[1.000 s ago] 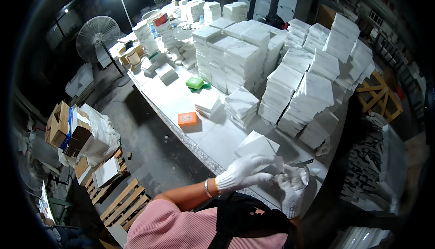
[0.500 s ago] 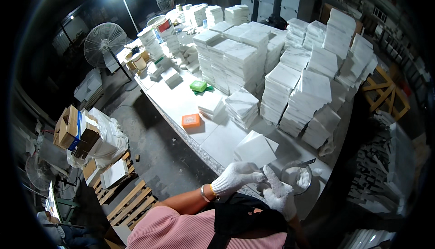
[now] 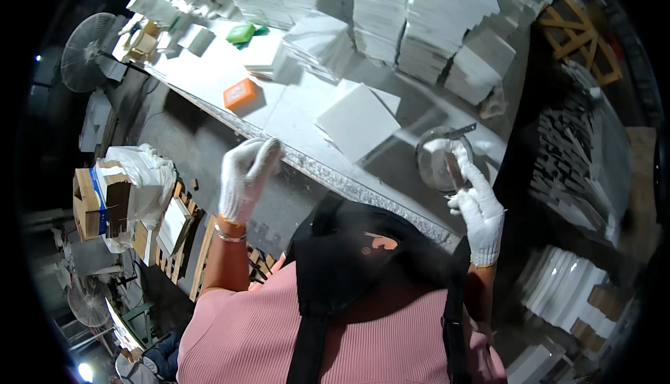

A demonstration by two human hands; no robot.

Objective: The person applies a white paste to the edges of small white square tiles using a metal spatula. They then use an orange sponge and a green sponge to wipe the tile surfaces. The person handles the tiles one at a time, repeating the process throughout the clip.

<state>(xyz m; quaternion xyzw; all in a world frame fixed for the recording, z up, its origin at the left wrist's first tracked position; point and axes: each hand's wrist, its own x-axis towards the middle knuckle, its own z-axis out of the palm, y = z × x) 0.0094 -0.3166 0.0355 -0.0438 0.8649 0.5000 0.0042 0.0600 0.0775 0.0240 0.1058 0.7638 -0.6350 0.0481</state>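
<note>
White knit gloves [image 3: 237, 192] with yellow-orange edges [image 3: 232, 220] cover the left hand [image 3: 246, 176] and right hand [image 3: 481, 215]; a silvery bracelet [image 3: 230, 237] circles the left wrist. The top [image 3: 241, 331] is pink and ribbed, under a black bib [image 3: 328, 258] with a peach mark [image 3: 382, 241] and black straps [image 3: 312, 349].
</note>
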